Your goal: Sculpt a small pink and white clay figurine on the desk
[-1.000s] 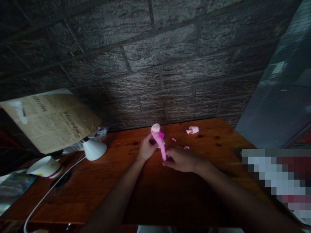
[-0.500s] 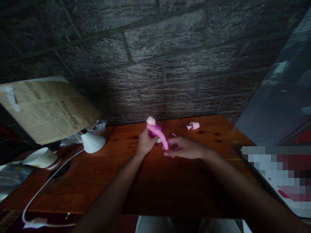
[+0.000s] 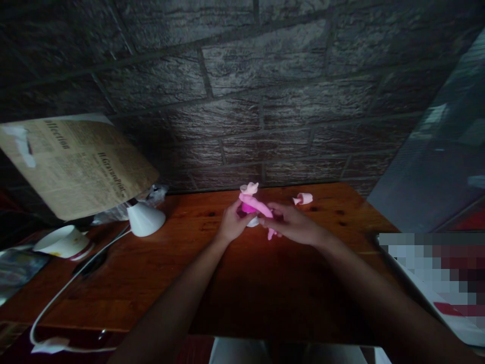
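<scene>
A small pink figure with a bright magenta middle [image 3: 248, 207], a pale pink ruffled top [image 3: 249, 188] and a whitish base [image 3: 252, 222] stands over the table. My left hand [image 3: 234, 221] is closed around its left side. A soft, clay-like pink strip [image 3: 258, 205] lies across the front of the figure below its top and droops to the right. My right hand [image 3: 293, 222] is closed on the strip's right part, its fingers partly hiding it. A pink end [image 3: 270, 234] hangs below those fingers.
A pale pink cup-shaped piece [image 3: 304, 198] lies on the wooden table [image 3: 223, 283] by the brick wall. At left are a lamp with a white base [image 3: 146, 220] and newsprint shade [image 3: 76, 167], its white cord, and a stained paper cup [image 3: 64, 242]. A pixelated area covers the right edge.
The figure has turned and tipped more upright, its top shifting right since half a second ago. The strip's lower end has swung right with my right hand, which now closes over it.
</scene>
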`<move>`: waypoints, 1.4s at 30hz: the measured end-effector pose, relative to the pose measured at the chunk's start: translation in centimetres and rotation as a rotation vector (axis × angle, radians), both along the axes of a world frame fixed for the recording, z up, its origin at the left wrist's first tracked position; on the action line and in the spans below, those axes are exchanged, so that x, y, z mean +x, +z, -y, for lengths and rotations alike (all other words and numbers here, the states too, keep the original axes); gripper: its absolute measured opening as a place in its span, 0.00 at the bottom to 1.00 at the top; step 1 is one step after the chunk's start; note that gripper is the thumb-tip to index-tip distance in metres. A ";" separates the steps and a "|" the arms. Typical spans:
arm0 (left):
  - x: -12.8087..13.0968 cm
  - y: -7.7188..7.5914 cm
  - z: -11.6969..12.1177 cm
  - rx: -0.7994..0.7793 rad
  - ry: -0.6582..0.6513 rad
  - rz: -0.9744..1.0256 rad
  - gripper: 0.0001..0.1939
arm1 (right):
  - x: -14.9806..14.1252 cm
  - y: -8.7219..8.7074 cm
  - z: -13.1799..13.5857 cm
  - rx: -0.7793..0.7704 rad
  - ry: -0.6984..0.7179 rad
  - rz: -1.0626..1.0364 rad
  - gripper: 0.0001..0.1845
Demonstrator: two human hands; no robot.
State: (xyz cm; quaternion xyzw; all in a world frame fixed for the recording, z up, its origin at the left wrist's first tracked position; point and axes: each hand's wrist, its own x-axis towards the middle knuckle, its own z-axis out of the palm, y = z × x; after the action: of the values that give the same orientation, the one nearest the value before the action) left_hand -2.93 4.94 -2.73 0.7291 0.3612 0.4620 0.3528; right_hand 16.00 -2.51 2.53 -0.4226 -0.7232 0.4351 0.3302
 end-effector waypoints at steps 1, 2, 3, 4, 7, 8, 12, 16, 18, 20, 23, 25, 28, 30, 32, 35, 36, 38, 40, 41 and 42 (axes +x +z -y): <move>0.0 0.0 0.0 -0.015 -0.020 0.018 0.20 | -0.1 -0.1 0.0 0.010 -0.012 -0.002 0.14; 0.1 0.1 0.0 -0.029 -0.038 0.044 0.20 | -0.3 -0.2 0.0 0.016 -0.016 -0.003 0.14; 0.1 0.2 0.0 -0.044 -0.059 0.078 0.20 | -0.4 -0.3 0.0 0.017 -0.012 -0.009 0.14; 0.2 0.3 0.1 -0.061 -0.080 0.117 0.20 | -0.6 -0.3 0.0 0.012 -0.001 -0.022 0.14; 0.4 0.6 0.2 -0.109 -0.137 0.221 0.22 | -1.0 0.0 0.2 -0.019 0.053 -0.094 0.16; 0.4 0.7 0.3 -0.126 -0.153 0.237 0.22 | -1.0 0.1 0.3 -0.029 0.070 -0.120 0.17; 0.5 0.7 0.2 -0.185 -0.199 0.217 0.21 | -1.0 0.4 0.5 -0.033 0.099 -0.145 0.20; 0.4 0.7 0.2 -0.176 -0.221 0.192 0.21 | -0.3 0.3 0.3 -0.045 0.112 -0.060 0.22; 0.4 0.7 0.3 -0.176 -0.229 0.181 0.22 | 0.2 0.5 0.2 -0.047 0.067 -0.017 0.23; 0.4 0.8 0.4 -0.182 -0.223 0.175 0.22 | 0.8 0.9 0.0 -0.073 0.013 0.004 0.25; 0.4 0.8 0.4 -0.188 -0.210 0.180 0.22 | 1.3 1.4 0.1 -0.118 0.002 -0.018 0.26; 0.4 0.7 0.4 -0.184 -0.210 0.176 0.22 | 1.3 1.5 0.2 -0.111 0.042 -0.013 0.26; 0.3 0.5 0.2 -0.166 -0.212 0.162 0.22 | 1.0 1.4 0.5 -0.116 0.172 0.021 0.23; 0.2 0.5 0.2 -0.166 -0.216 0.156 0.21 | 0.8 1.2 0.6 -0.132 0.233 0.051 0.20; 0.3 0.5 0.2 -0.176 -0.223 0.158 0.20 | 0.7 0.9 0.5 -0.110 0.223 0.097 0.16; 0.3 0.6 0.4 -0.191 -0.234 0.165 0.20 | 0.6 0.4 0.3 -0.035 0.185 0.172 0.09; 0.4 0.7 0.5 -0.194 -0.234 0.161 0.19 | 0.5 0.2 0.2 -0.021 0.183 0.202 0.08; 0.4 0.7 0.5 -0.200 -0.226 0.146 0.18 | 0.2 -0.1 0.2 -0.009 0.182 0.279 0.06; 0.4 0.7 0.5 -0.197 -0.215 0.132 0.18 | -0.2 -0.3 0.2 0.025 0.166 0.349 0.04; 0.4 0.6 0.5 -0.192 -0.209 0.130 0.18 | -0.3 -0.4 0.2 0.045 0.160 0.373 0.04; 0.4 0.5 0.4 -0.183 -0.201 0.128 0.18 | -0.4 -0.4 0.3 0.061 0.155 0.386 0.04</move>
State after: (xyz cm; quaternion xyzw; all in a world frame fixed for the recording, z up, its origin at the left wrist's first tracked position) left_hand -2.51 4.54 -2.19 0.6953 0.3036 0.4351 0.4848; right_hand 15.58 -2.80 2.10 -0.4310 -0.8163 0.3482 0.1634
